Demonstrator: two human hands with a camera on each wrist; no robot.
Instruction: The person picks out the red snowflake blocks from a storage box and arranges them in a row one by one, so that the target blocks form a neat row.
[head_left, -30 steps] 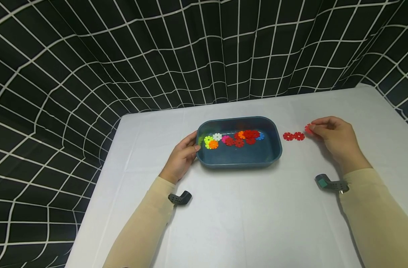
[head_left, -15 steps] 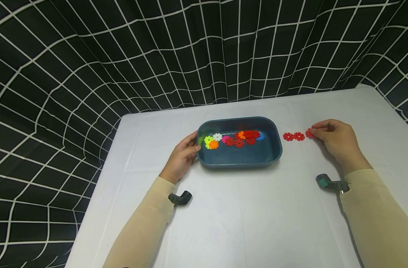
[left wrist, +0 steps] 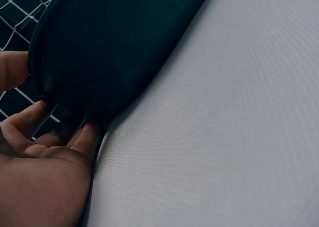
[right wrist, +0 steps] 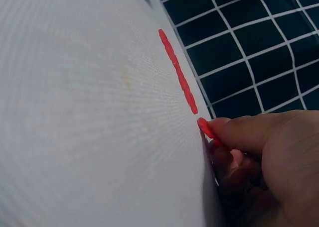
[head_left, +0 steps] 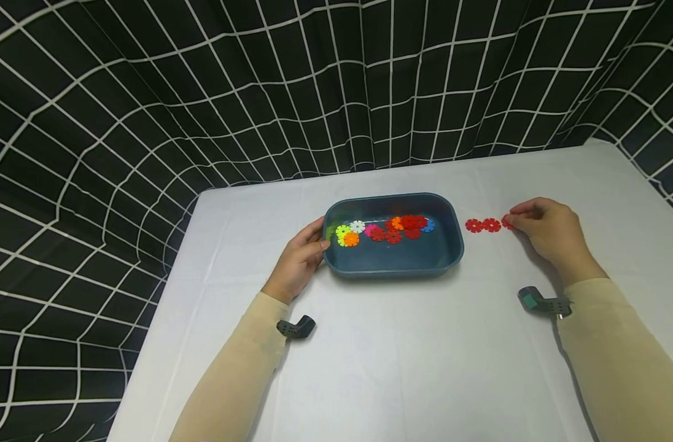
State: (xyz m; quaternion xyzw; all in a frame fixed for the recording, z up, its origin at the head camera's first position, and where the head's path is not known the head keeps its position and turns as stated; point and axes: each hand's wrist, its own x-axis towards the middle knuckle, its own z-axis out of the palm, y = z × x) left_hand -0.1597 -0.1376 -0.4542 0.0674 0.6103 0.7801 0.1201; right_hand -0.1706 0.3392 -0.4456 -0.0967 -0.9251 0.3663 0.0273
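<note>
My left hand (head_left: 296,263) grips the left end of a dark blue plastic tray (head_left: 394,272), thumb over the rim and fingers underneath or outside it. Inside lie snowflake discs: several red discs (head_left: 393,237), an orange disc (head_left: 351,239), a white disc (head_left: 357,227), yellow-green, pink and blue ones. To the tray's right, two red discs (head_left: 482,225) lie flat side by side on the table. My right hand (head_left: 554,236) pinches a third red disc (right wrist: 203,126) between thumb and fingers, at the right end of that row. A small gap parts it from its neighbour in the right wrist view.
A white cloth covers the table (head_left: 403,356). Its far edge meets a black curtain (head_left: 314,92) with a white grid, which also hangs along the left. Dark wrist cameras (head_left: 296,327) sit on both sleeves.
My right hand has lowered slightly and moved left, bringing the pinched red disc down in line with the other two. The left hand and the tray have stayed put.
</note>
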